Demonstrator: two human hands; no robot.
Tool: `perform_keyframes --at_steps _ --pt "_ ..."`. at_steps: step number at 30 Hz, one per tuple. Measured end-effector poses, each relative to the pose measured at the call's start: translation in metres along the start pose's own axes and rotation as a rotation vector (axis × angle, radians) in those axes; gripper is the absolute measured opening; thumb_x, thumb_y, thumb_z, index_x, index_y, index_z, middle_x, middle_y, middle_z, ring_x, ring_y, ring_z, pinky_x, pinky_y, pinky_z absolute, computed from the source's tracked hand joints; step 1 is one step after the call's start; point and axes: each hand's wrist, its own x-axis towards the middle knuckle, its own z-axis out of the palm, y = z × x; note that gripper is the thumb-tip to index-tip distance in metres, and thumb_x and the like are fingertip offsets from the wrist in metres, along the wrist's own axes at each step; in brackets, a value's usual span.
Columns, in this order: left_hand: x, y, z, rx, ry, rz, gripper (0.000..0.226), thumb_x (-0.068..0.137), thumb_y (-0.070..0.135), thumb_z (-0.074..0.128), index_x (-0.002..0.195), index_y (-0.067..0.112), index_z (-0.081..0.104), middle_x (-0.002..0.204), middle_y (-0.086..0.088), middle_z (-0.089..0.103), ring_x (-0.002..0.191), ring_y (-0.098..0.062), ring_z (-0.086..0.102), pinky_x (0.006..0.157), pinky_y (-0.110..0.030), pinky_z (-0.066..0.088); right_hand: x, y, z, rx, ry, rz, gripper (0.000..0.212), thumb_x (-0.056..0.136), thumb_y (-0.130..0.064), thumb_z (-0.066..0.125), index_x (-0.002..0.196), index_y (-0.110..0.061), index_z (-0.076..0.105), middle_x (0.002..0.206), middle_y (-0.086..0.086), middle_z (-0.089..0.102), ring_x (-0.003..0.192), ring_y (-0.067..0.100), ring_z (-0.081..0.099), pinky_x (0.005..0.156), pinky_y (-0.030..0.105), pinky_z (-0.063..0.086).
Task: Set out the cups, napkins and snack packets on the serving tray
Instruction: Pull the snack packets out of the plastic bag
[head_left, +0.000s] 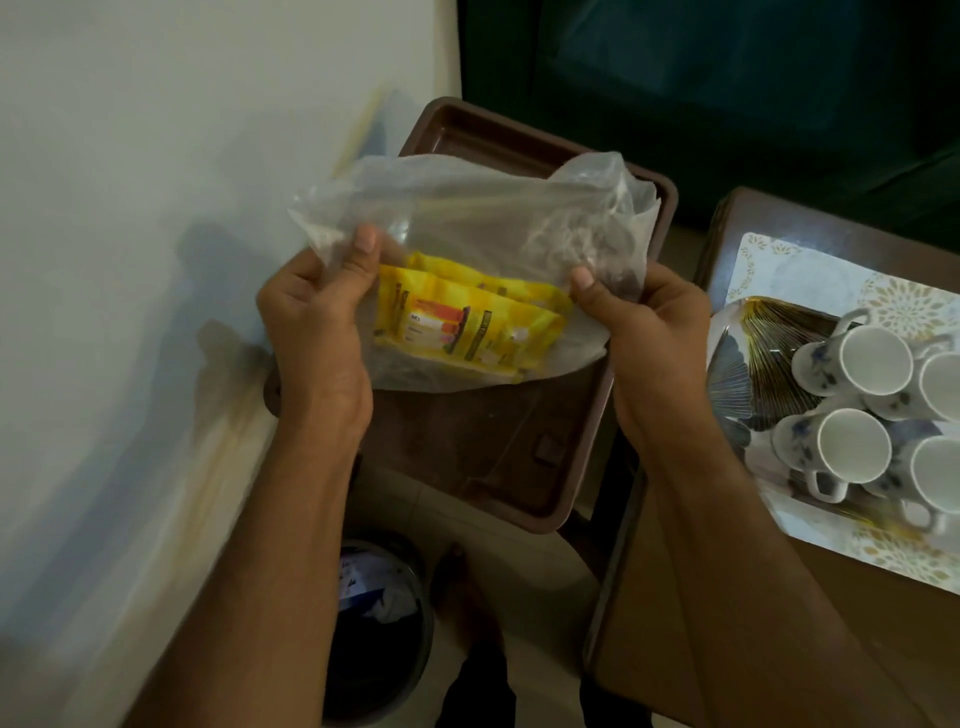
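Both hands hold a clear plastic bag (483, 218) above a brown tray (498, 467). My left hand (317, 322) pinches the bag's left edge and my right hand (649, 332) pinches its right edge. Yellow snack packets (467, 332) lie inside the bag, low between my hands. Several white cups with blue flowers (852, 410) stand on a patterned serving tray (758, 364) at the right, on a brown table (675, 623). I see no napkins.
A white wall (156, 208) fills the left side. A dark bin (379, 623) with rubbish stands on the floor below the brown tray. A foot (462, 582) shows beside it. A dark green seat (727, 104) is behind.
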Motion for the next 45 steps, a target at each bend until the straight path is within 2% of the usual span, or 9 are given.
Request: perform_keyframes --at_steps 6,12,19,23,26,30,36,42,45 --pt "-0.001 -0.013 -0.009 0.004 0.0 -0.154 0.023 0.091 0.03 0.076 0.09 0.008 0.081 0.092 -0.021 0.074 0.091 -0.037 0.07 0.094 -0.061 0.059 0.003 -0.007 0.007 0.125 0.013 0.111 0.016 0.092 -0.003 0.072 0.107 0.002 0.073 0.108 0.02 0.077 0.102 0.033 0.076 0.092 0.048 0.062" --pt "0.003 0.001 0.011 -0.047 0.112 -0.103 0.035 0.078 0.018 0.083 0.058 0.015 0.055 0.069 -0.005 0.042 0.062 -0.019 0.04 0.056 -0.028 0.039 0.003 -0.002 0.0 0.095 0.03 0.099 0.044 0.089 -0.021 0.078 0.124 0.002 0.064 0.118 0.017 0.075 0.111 0.031 0.074 0.102 0.056 0.056" --pt "0.008 0.014 0.028 0.014 0.115 -0.022 0.037 0.084 0.018 0.081 0.051 0.021 0.063 0.059 -0.006 0.053 0.062 -0.023 0.046 0.06 -0.032 0.042 0.004 -0.003 -0.007 0.082 0.081 0.165 0.031 0.088 -0.009 0.079 0.115 0.002 0.071 0.109 0.018 0.077 0.105 0.034 0.075 0.097 0.056 0.059" --pt "0.005 0.017 0.028 0.105 0.101 0.017 0.044 0.092 0.02 0.079 0.05 0.025 0.065 0.051 0.015 0.064 0.055 -0.001 0.058 0.062 -0.022 0.049 0.01 -0.017 0.0 0.193 0.166 0.201 0.024 0.088 -0.003 0.077 0.109 -0.003 0.067 0.107 0.013 0.076 0.095 0.026 0.077 0.083 0.043 0.063" --pt "0.003 0.023 0.027 0.152 0.085 0.014 0.035 0.09 0.031 0.079 0.06 0.025 0.064 0.056 0.017 0.06 0.059 -0.003 0.056 0.062 -0.023 0.05 0.014 -0.026 0.004 0.231 0.193 0.211 0.031 0.091 -0.003 0.073 0.118 -0.004 0.06 0.114 0.01 0.072 0.086 0.015 0.077 0.066 0.03 0.062" --pt "0.002 0.023 0.02 0.142 0.083 -0.089 0.041 0.077 0.037 0.082 0.112 0.019 0.07 0.114 -0.012 0.076 0.103 -0.03 0.075 0.087 -0.043 0.063 0.013 -0.03 0.006 0.237 0.241 0.195 0.043 0.094 -0.005 0.071 0.132 -0.003 0.051 0.102 0.002 0.072 0.073 0.007 0.077 0.065 0.028 0.061" --pt "-0.016 0.027 0.021 0.183 0.123 0.004 0.043 0.092 0.0 0.069 0.121 0.02 0.045 0.071 0.023 0.075 0.073 0.003 0.071 0.074 -0.026 0.055 0.005 -0.021 -0.003 -0.092 0.172 -0.093 0.069 0.092 -0.025 0.076 0.149 -0.023 0.038 0.134 0.008 0.057 0.12 0.019 0.066 0.091 0.035 0.063" --pt "-0.009 0.023 0.022 0.243 0.055 0.142 0.02 0.088 -0.002 0.066 0.093 0.013 0.078 0.075 0.006 0.077 0.076 -0.014 0.073 0.077 -0.03 0.055 -0.001 -0.009 -0.009 -0.42 0.119 -0.365 0.061 0.088 -0.018 0.079 0.143 -0.027 0.056 0.149 0.01 0.031 0.135 0.024 0.05 0.101 0.038 0.058" --pt "-0.007 0.023 0.023 0.248 -0.028 0.114 0.036 0.084 -0.008 0.066 0.113 0.009 0.079 0.094 0.001 0.079 0.094 -0.012 0.074 0.09 -0.027 0.057 -0.003 -0.01 -0.006 -0.552 0.14 -0.391 0.041 0.089 -0.016 0.078 0.129 -0.017 0.069 0.15 0.014 0.034 0.145 0.018 0.035 0.109 0.037 0.052"
